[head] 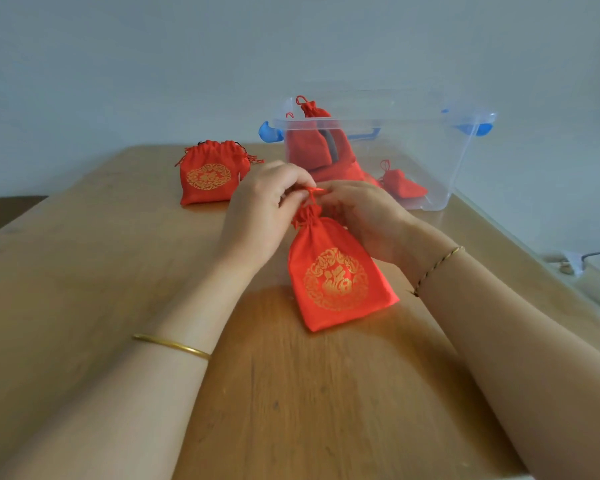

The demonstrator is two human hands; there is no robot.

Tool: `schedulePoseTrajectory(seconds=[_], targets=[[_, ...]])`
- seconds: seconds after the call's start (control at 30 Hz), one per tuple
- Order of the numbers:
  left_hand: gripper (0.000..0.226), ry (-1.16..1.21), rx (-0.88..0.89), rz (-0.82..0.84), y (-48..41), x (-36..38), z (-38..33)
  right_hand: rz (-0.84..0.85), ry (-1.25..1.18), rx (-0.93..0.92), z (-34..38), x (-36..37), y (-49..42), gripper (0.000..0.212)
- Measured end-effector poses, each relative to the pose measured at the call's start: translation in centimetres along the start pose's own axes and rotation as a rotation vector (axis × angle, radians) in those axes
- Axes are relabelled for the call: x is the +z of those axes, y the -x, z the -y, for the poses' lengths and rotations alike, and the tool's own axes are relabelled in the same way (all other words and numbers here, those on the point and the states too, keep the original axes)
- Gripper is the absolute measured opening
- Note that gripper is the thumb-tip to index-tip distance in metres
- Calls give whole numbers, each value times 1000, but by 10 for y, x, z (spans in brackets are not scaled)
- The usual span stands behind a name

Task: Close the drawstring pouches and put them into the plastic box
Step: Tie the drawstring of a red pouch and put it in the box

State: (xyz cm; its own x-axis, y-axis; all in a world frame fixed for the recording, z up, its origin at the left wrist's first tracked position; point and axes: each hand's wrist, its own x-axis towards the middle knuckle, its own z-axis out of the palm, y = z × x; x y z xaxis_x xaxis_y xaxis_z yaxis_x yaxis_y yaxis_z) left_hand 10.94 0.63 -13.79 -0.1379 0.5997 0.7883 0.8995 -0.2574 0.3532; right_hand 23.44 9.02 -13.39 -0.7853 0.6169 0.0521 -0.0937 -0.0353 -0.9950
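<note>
The left hand (267, 199) and right hand (361, 213) pinch the thin red drawstring (314, 191) above the gathered neck of a red fabric pouch with a gold emblem (336, 278), which rests on the wooden worktop (101, 271). Behind, a clear plastic box (465, 157) holds red pouches (312, 147); another red pouch (210, 178) stands to its left.

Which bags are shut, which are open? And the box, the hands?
Near pouch: neck pulled tight, lying flat.
Far pouch: neck loose, standing.
Pouches in the box: shut.
Plastic box: no lid on.
Left hand: pinches the near pouch's cord.
Right hand: pinches it too.
</note>
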Motion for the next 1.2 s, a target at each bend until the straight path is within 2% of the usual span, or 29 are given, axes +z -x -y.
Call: schedulePoseTrajectory(seconds=[0.07, 0.27, 0.37, 0.53, 0.67, 0.87, 1.07, 1.2], targets=[[10, -24, 40, 14, 0, 1, 0, -21, -33, 18, -3, 0, -1, 22], [8, -48, 48, -7, 0, 4, 0, 55, -65, 12, -1, 2, 4, 22], [9, 62, -54, -27, 1, 2, -2, 16, -51, 8, 0, 4, 4, 18], [11, 348, -287, -15, 1, 4, -6, -204, -57, 9, 3, 4, 0, 25], [10, 497, -508, -45, 1, 2, -3, -291, -7, -8, 6, -1, 3, 23], [12, 518, -717, -50, 1, 2, 1, -310, -173, -23, 8, -6, 3, 23], [20, 464, -717, -12, 2, 4, 0, -214, -469, -14, 7, -3, 4, 24], [22, 423, -778, -21, -1, 4, 0, -301, -326, 14, 4, -6, 0, 24]])
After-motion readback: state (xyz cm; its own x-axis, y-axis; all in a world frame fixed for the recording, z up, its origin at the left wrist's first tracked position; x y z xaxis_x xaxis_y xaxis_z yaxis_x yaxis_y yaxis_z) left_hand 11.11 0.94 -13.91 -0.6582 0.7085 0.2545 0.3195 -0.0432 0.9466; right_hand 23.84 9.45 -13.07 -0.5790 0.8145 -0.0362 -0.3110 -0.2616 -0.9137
